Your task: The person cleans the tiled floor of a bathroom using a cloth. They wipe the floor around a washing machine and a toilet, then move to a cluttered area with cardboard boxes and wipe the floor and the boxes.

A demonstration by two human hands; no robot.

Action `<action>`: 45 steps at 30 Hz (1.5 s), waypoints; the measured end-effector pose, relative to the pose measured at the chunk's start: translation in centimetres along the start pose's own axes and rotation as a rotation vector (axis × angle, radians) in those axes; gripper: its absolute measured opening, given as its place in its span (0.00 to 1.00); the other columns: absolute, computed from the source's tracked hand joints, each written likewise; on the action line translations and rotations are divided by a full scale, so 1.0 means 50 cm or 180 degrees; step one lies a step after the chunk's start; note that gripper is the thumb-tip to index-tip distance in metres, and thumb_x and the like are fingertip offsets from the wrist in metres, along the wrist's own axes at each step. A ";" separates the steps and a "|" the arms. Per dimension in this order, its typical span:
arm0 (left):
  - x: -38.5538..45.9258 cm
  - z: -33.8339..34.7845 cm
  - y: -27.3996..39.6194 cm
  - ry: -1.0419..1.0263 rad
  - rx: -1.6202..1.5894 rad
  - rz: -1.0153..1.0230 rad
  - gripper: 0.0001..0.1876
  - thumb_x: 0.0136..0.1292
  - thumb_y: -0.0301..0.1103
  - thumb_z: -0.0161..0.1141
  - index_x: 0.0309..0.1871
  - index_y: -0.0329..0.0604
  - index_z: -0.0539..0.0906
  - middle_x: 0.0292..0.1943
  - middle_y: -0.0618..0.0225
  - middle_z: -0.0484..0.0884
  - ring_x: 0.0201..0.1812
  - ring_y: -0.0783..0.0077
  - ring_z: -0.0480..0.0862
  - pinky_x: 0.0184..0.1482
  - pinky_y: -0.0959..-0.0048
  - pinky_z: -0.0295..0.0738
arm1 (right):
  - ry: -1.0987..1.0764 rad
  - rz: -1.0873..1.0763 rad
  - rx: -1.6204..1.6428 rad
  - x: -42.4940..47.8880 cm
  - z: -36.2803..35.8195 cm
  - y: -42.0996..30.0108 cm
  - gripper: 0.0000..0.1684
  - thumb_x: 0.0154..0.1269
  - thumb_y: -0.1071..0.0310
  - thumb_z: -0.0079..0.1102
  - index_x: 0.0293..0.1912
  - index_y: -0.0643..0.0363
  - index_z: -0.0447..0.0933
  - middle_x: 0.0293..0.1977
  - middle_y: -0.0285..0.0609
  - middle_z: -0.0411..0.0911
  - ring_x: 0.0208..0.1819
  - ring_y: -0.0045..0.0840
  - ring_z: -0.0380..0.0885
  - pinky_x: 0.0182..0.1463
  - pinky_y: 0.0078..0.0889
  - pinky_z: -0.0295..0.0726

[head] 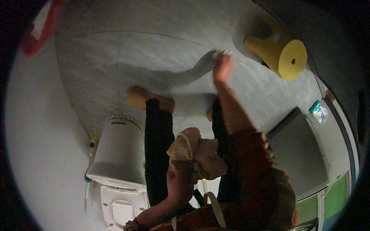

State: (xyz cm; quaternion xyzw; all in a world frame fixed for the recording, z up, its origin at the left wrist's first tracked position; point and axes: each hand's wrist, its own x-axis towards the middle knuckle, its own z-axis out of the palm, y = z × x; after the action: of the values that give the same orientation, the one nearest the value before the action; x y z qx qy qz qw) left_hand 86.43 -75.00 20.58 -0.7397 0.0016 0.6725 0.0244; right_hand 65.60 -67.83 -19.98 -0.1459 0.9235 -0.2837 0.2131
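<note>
My left hand (182,171) is closed around a crumpled beige cloth (203,156), low in the middle of the view between two legs in dark trousers. My right hand (223,68) reaches away on a stretched arm to the grey tiled floor (179,52), past the feet. It is blurred by motion. Something small and whitish (227,52) shows at its fingertips; whether the hand holds it cannot be told. A bare foot (138,97) stands on the floor at the left; the other foot (209,115) is partly hidden by a trouser leg.
A white toilet seat (104,204) and a pale tapered body (121,150) stand lower left, near a yellow-and-white bottle (93,144). A yellow round-ended object (293,60) lies upper right. At right are a grey box-like unit (300,153) and a teal packet (318,112). A red-rimmed object (29,50) is upper left.
</note>
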 end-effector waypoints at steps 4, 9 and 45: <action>0.001 0.037 0.042 0.0284 -0.0718 -0.0117 0.17 0.72 0.36 0.59 0.60 0.44 0.72 0.46 0.67 0.81 0.41 0.74 0.81 0.35 0.75 0.76 | -0.1393 -0.0131 -0.0465 -0.225 0.100 -0.002 0.16 0.72 0.59 0.48 0.49 0.58 0.76 0.54 0.49 0.74 0.56 0.48 0.70 0.61 0.45 0.71; 0.011 -0.010 0.034 -0.0190 -0.0785 -0.0455 0.18 0.72 0.38 0.60 0.60 0.45 0.72 0.48 0.67 0.80 0.43 0.74 0.81 0.38 0.73 0.77 | -0.2166 -0.2309 -0.1421 -0.121 0.048 -0.041 0.17 0.61 0.69 0.55 0.51 0.52 0.76 0.52 0.42 0.73 0.57 0.39 0.72 0.60 0.35 0.75; 0.084 0.008 0.034 -0.0965 -0.1080 0.1108 0.21 0.68 0.30 0.60 0.63 0.44 0.71 0.41 0.69 0.79 0.37 0.77 0.79 0.37 0.73 0.77 | -0.0045 -0.3828 0.1304 -0.036 -0.225 -1.260 0.15 0.61 0.77 0.65 0.49 0.58 0.80 0.45 0.45 0.81 0.46 0.37 0.80 0.52 0.36 0.78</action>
State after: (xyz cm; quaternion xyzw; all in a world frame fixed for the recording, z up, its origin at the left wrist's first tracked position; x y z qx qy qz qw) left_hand 86.37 -76.55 16.30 -0.6128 0.0124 0.7601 -0.2156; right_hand 71.14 -112.10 25.92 -0.5972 0.6057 -0.5237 0.0462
